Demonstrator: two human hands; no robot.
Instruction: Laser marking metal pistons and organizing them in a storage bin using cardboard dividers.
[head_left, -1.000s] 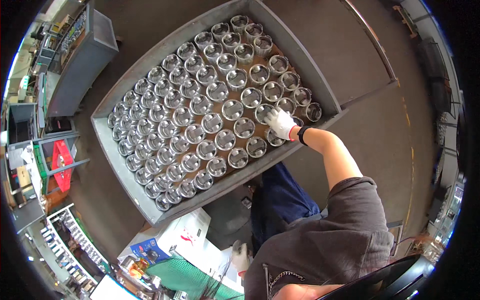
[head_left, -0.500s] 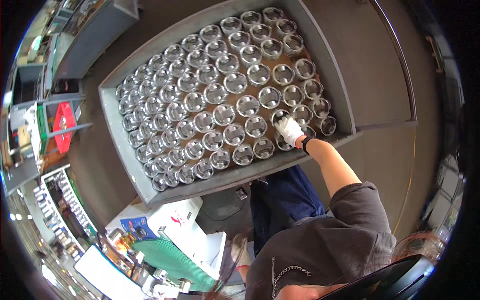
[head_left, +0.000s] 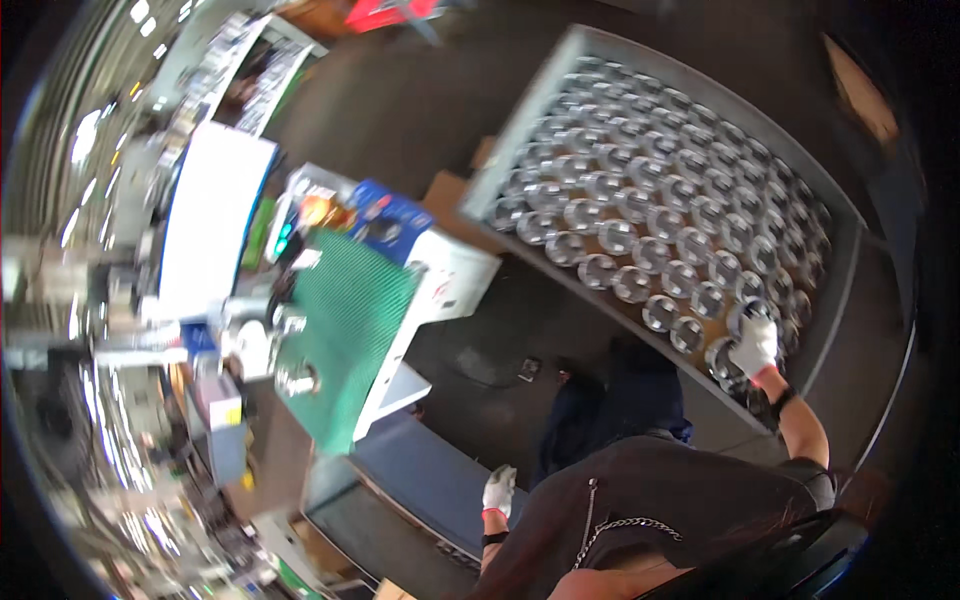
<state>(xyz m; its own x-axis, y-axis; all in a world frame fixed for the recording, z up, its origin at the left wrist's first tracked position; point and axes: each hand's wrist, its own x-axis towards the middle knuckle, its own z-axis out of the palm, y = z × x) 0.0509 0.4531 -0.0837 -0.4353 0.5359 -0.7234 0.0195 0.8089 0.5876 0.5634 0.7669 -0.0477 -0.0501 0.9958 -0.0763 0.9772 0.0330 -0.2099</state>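
Rows of round, shiny metal pistons (head_left: 616,237) stand upright in a large grey metal tray (head_left: 848,265) at the right. My right hand (head_left: 756,345), in a white knit glove, reaches into the tray's near right corner. Its fingers are closed over the rim of a piston (head_left: 744,312), whose lower part is hidden by the hand and its neighbours. My left hand (head_left: 498,490), also gloved in white, is low beside my body, near a grey-blue bench surface (head_left: 425,475). Its fingers are loosely bent and nothing shows in them.
A workbench with a green textured mat (head_left: 350,310) is at my left, and a small metal part (head_left: 297,378) lies on it. Beside it stand a white cabinet (head_left: 458,275) with a blue panel (head_left: 390,215) and a bright white screen (head_left: 215,220). A shelf (head_left: 255,80) is farther back.
My view has turned left, so the tray now appears farther right and the bench fills more of the left. My right hand remains at the tray's near right corner. My left hand shows more clearly.
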